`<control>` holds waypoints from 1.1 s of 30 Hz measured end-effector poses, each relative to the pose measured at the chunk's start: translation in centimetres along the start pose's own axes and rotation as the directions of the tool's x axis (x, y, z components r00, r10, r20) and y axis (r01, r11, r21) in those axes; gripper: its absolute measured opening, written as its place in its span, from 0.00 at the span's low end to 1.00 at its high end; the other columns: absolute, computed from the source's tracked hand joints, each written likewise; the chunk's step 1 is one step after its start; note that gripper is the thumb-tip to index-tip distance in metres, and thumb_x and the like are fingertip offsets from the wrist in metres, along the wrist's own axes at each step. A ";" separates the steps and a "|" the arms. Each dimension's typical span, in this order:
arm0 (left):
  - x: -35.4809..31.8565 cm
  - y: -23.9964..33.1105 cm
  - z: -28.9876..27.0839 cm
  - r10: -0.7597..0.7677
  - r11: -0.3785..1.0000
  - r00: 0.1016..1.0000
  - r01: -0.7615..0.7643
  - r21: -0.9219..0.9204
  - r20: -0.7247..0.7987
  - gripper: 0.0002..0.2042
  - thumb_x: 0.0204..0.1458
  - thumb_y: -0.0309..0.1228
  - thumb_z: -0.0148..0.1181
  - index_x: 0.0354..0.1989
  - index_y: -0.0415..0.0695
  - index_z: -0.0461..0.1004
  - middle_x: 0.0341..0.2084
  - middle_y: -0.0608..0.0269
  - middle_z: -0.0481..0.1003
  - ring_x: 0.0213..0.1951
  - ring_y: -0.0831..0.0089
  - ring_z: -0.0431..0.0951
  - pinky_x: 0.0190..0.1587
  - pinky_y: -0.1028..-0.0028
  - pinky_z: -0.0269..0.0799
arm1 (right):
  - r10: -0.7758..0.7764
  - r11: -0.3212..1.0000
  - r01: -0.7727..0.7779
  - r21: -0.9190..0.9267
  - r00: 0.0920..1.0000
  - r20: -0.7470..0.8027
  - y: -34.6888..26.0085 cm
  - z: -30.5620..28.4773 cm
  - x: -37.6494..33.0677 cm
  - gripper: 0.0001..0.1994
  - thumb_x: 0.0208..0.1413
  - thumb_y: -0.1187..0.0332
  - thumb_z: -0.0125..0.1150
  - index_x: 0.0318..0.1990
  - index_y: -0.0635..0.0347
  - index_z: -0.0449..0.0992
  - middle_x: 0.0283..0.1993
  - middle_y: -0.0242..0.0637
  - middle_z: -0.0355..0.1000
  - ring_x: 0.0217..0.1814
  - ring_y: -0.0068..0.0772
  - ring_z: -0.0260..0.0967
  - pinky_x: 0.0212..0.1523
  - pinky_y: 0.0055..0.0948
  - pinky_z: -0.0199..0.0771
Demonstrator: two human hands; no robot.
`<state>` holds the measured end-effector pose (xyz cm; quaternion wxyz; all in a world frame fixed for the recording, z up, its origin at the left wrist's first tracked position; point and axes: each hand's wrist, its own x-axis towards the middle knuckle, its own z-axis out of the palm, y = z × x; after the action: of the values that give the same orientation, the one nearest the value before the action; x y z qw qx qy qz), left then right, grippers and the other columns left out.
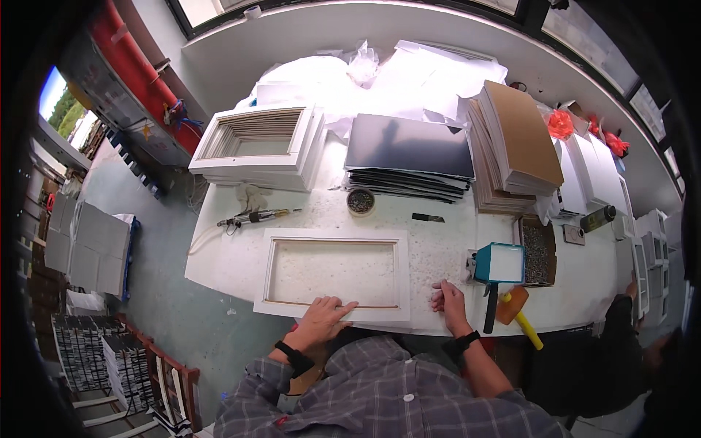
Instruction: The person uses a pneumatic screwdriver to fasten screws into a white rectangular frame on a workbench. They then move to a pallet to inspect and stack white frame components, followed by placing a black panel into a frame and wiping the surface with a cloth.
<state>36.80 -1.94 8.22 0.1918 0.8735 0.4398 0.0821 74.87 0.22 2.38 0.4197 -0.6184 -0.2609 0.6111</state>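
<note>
A white rectangular frame [402,281] lies flat on the white table in front of me, with a thin brown strip along its inner edge. My left hand [325,319] rests on the frame's near rail, fingers stretched out, the index finger reaching along the inner edge. To the right of the frame, just above the tabletop, my right hand [450,302] has its fingers curled together. Whatever they may hold is too small to make out. Beside that hand stand a teal box-shaped tool with a black handle [499,264] and a mallet with a yellow handle [520,314].
Behind the frame are stacked white frames [219,169], dark glossy panels [409,146] and brown boards [522,131]. A corded power screwdriver [255,217], a round tub of small fasteners [361,203], a black blade-like piece [428,217] and a box of metal bits [538,248] lie nearer.
</note>
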 end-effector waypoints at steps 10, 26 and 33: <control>7.5 -2.6 -2.3 0.083 0.995 0.991 -0.087 -0.037 -0.109 0.33 0.55 0.41 0.70 0.70 0.48 0.67 0.66 0.50 0.66 0.66 0.51 0.66 0.66 0.54 0.61 | -0.261 0.965 0.261 -0.016 0.958 -0.116 -8.1 2.6 -0.2 0.14 0.71 0.61 0.58 0.49 0.65 0.80 0.34 0.34 0.78 0.31 0.21 0.76 0.33 0.22 0.79; 31.5 -12.5 -6.2 -0.333 0.932 0.774 0.186 -0.310 -0.539 0.33 0.61 0.34 0.62 0.68 0.25 0.59 0.70 0.29 0.57 0.72 0.40 0.57 0.73 0.52 0.56 | -0.531 0.158 -0.108 -0.981 0.829 -0.177 -23.5 -0.7 26.0 0.30 0.70 0.53 0.56 0.67 0.73 0.68 0.66 0.61 0.70 0.69 0.58 0.67 0.68 0.46 0.67; 32.1 -10.7 -7.1 -0.452 0.851 0.781 0.234 -0.470 -0.431 0.35 0.59 0.33 0.63 0.69 0.25 0.57 0.71 0.25 0.51 0.75 0.35 0.51 0.75 0.49 0.52 | -0.658 -0.115 0.146 -0.982 0.729 0.186 -26.0 2.1 21.5 0.32 0.68 0.46 0.55 0.43 0.79 0.81 0.38 0.69 0.78 0.40 0.67 0.75 0.46 0.53 0.74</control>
<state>45.95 31.41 9.51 0.2461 0.6631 0.6041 0.3671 80.26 31.93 12.82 0.0913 -0.7116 -0.6957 -0.0363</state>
